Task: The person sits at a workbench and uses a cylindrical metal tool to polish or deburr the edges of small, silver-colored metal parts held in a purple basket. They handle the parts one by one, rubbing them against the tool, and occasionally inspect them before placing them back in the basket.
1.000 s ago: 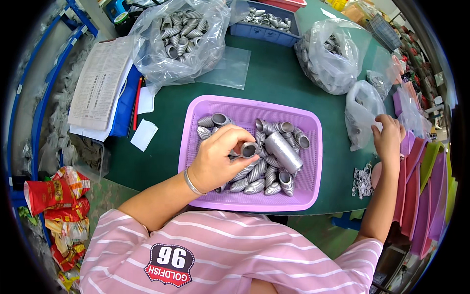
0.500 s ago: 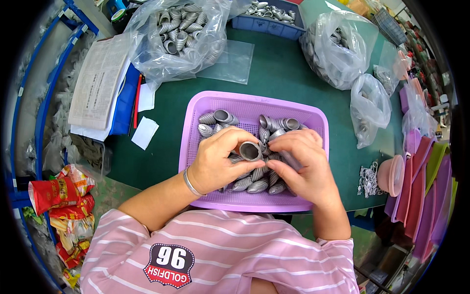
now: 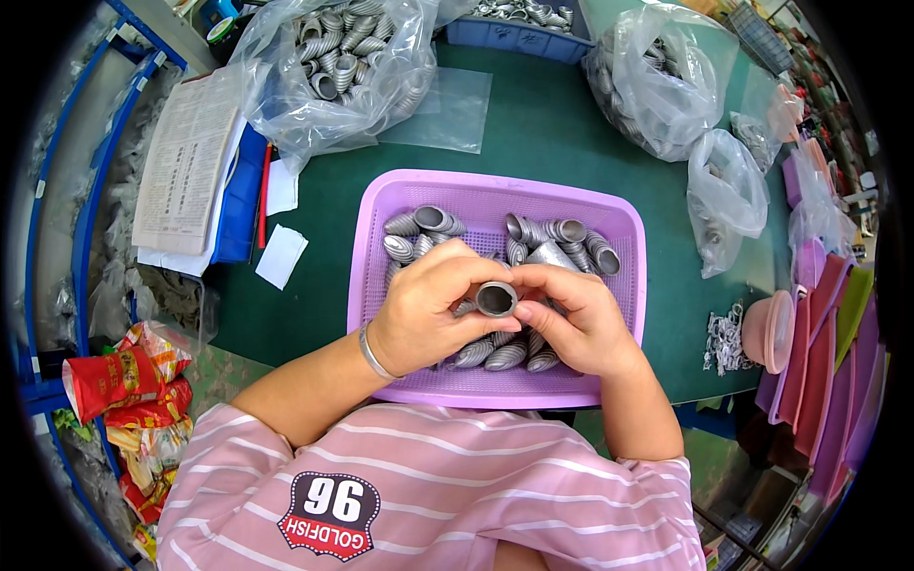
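Over a lilac plastic basket (image 3: 495,394), my left hand (image 3: 414,303) grips a short grey metal tube with a ribbed outside (image 3: 495,300), its round opening turned up toward me. Thumb and fingers of my right hand (image 3: 586,322) close on the right side of the same tube's rim. Whether something small sits in the right fingertips is hidden. Below and behind both hands, more grey ribbed tubes (image 3: 506,355) lie loose in the basket, and a smoother grey piece (image 3: 550,254) lies among those at the right.
Clear bags of grey ribbed tubes (image 3: 345,57) stand at the back left and back right (image 3: 657,90), with a blue bin (image 3: 519,40) between. Papers on a blue tray (image 3: 195,162) lie left. White small parts (image 3: 725,341) and a pink tub (image 3: 764,333) are right.
My right hand has moved left and now meets the tube's rim. The tube has shifted slightly right and down with my left hand, which keeps its grip.
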Motion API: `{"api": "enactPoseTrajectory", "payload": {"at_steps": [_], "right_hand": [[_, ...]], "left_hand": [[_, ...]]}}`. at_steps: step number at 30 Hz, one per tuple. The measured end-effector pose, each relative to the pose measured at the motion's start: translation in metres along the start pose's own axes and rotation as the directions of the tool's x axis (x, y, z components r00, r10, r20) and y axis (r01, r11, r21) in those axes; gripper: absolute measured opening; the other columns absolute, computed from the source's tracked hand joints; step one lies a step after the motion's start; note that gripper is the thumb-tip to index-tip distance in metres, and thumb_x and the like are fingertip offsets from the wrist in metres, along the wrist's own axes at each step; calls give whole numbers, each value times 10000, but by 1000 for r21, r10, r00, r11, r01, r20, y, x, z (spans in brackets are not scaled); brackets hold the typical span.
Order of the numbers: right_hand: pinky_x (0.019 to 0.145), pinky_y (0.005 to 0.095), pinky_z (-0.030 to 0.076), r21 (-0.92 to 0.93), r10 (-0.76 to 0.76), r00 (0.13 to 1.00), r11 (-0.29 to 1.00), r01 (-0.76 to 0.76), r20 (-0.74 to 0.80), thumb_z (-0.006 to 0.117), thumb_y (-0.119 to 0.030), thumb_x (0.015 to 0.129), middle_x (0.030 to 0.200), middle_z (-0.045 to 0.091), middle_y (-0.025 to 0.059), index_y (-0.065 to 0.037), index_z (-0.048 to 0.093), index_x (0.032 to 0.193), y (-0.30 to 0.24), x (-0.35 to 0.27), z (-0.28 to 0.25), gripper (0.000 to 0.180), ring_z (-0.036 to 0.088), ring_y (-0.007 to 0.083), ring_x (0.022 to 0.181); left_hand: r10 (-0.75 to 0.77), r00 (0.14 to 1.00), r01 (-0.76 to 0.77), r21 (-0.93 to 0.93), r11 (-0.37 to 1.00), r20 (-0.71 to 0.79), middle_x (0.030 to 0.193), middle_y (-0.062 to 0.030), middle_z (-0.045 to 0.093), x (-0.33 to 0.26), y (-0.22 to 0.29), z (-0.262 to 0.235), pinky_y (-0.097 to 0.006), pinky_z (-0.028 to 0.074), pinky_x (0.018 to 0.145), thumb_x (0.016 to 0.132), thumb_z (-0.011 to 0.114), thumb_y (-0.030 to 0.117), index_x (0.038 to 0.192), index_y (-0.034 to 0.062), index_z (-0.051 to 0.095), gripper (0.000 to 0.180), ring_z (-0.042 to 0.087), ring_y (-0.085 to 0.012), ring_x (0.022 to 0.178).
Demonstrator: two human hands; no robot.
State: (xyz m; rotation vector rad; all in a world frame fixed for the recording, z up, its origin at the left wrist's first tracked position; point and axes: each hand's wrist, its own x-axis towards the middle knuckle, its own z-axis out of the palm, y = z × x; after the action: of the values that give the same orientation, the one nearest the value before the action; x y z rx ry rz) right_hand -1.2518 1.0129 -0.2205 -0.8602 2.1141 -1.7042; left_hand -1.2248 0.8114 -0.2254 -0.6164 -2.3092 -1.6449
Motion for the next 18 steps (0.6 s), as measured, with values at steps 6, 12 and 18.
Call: {"api": "enactPoseTrajectory", "payload": {"at_steps": [6, 12, 18], "right_hand": [[699, 283, 504, 63, 43, 999, 997, -45, 29, 623, -13, 866, 910, 668, 112, 16, 612, 1125, -1, 0, 1, 260, 636, 171, 780], [755, 262, 509, 272, 107, 992, 955, -121, 67, 596, -2, 902, 1019, 648, 85, 43, 569, 1165, 4, -2, 1, 269, 619, 132, 849], [794, 262, 501, 568, 67, 995, 823, -10, -78, 635, 35, 875, 1037, 602, 81, 30, 564, 1084, 5, -1, 7, 221, 594, 132, 905]], "left_hand": [[28, 1000, -28, 3, 1000, 10, 781, -62, 585, -1, 0, 1, -297, 477, 568, 652, 845, 93, 972, 57, 669, 367, 575, -187, 641], [119, 993, -119, 36, 992, 14, 773, -61, 578, -4, -4, 2, -298, 480, 562, 644, 829, 52, 1033, 78, 670, 421, 570, -199, 631], [83, 993, -80, -42, 996, 82, 860, -70, 596, -1, -5, 4, -274, 496, 600, 675, 820, 49, 1125, 87, 648, 483, 590, -174, 707]]}}
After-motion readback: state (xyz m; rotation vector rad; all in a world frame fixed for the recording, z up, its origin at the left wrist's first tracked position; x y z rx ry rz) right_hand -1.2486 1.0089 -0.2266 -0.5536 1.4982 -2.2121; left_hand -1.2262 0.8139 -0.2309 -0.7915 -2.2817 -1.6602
